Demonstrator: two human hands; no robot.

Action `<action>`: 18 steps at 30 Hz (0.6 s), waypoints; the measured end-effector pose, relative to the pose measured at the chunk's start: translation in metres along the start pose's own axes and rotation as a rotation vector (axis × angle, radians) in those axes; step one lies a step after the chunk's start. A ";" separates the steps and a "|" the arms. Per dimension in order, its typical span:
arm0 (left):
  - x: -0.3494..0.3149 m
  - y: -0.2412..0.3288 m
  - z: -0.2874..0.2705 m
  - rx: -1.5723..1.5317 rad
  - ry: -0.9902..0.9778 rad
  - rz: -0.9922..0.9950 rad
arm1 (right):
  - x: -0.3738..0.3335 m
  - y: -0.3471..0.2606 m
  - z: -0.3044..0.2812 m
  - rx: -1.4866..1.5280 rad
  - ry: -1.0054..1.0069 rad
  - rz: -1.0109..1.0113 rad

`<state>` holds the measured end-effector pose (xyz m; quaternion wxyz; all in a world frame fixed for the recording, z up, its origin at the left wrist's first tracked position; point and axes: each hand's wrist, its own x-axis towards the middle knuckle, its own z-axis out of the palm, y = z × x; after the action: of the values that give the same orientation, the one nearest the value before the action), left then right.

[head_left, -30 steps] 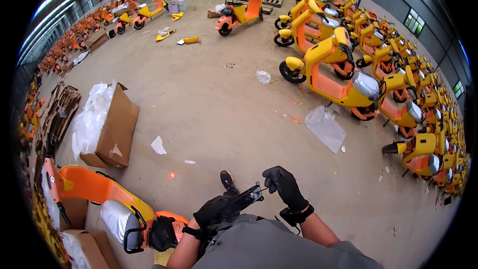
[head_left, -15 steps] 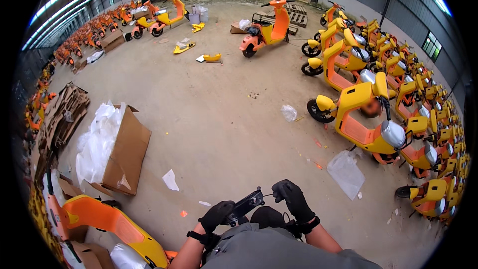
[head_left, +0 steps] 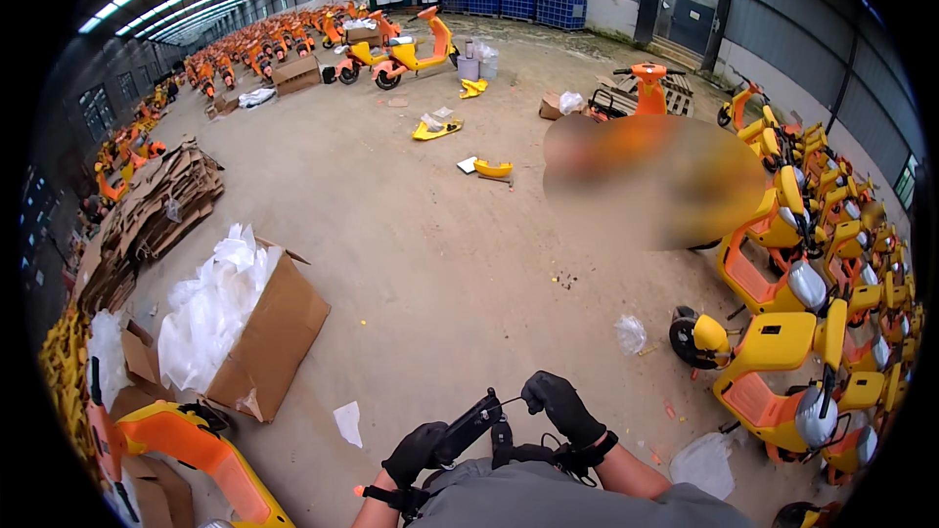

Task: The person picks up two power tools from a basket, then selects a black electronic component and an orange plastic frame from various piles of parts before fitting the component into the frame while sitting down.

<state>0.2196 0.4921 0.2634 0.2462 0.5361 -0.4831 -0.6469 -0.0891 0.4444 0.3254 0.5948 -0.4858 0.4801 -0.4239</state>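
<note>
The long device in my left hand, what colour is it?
The device is black; it shows best in the head view, in the left hand.

Black gloves (head_left: 564, 411), black wrist straps (head_left: 593, 451) accompany a grey top (head_left: 558, 502).

From the hands, open floor (head_left: 450, 274) runs toward 12 o'clock as far as a yellow panel (head_left: 494, 169). A box (head_left: 279, 342) blocks 10 o'clock, with cardboard (head_left: 156, 215) heaped beyond it; an orange scooter (head_left: 235, 477) crowds 8 to 9. A yellow scooter (head_left: 753, 399) bars 2 to 3, crumpled plastic (head_left: 631, 334) lying short of it. Blur hides farther 1 o'clock. Between left hand (head_left: 416, 452) and right hand (head_left: 564, 409), a black part (head_left: 469, 430) and thin cable (head_left: 512, 400) cross the gap.
</note>
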 end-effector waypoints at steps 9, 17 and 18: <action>0.151 0.057 -0.073 0.398 0.159 0.406 | 0.219 -0.045 -0.020 0.042 -0.169 0.031; 0.337 0.143 -0.182 0.122 0.025 0.212 | 0.420 -0.062 -0.013 -0.113 -0.106 0.023; 0.363 0.156 -0.200 0.149 0.020 0.262 | 0.447 -0.072 -0.012 -0.107 -0.099 0.020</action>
<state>0.2646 0.0520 0.2456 0.2925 0.4917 -0.5933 -0.5663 -0.0232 -0.0035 0.3242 0.5952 -0.5328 0.4767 -0.3671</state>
